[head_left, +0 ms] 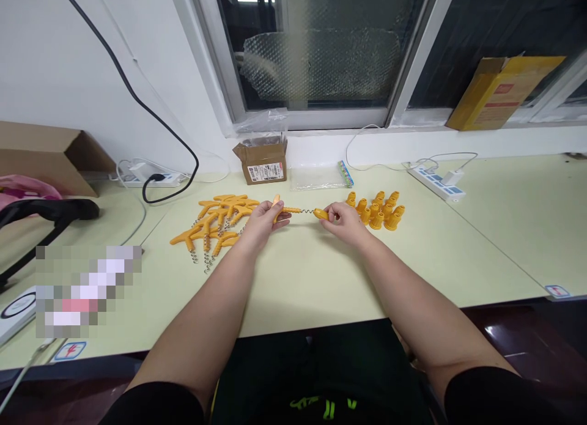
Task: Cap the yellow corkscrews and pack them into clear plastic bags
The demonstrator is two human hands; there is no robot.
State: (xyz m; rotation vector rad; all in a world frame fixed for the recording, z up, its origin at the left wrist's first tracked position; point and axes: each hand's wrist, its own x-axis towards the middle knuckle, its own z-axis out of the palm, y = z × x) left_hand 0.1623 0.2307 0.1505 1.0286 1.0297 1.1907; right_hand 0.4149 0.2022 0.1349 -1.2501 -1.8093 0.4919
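Note:
My left hand [265, 222] is closed around the yellow handle of a corkscrew [292, 210], whose metal spiral points right. Facing it, my right hand [342, 222] pinches a yellow cap [321, 214]. The cap's narrow end is at or very near the spiral's tip; whether they touch is too small to tell. Left of my left hand lies a pile of yellow corkscrews [206, 229] with bare spirals. Beyond my right hand several yellow caps [376, 219] stand upright in a group.
A small cardboard box [262, 162] and a clear plastic bag [316, 177] lie near the wall. Power strips [435, 181] with cables sit at the back right and back left. A black strap-like object [55, 214] and a white device [18, 312] are at the left.

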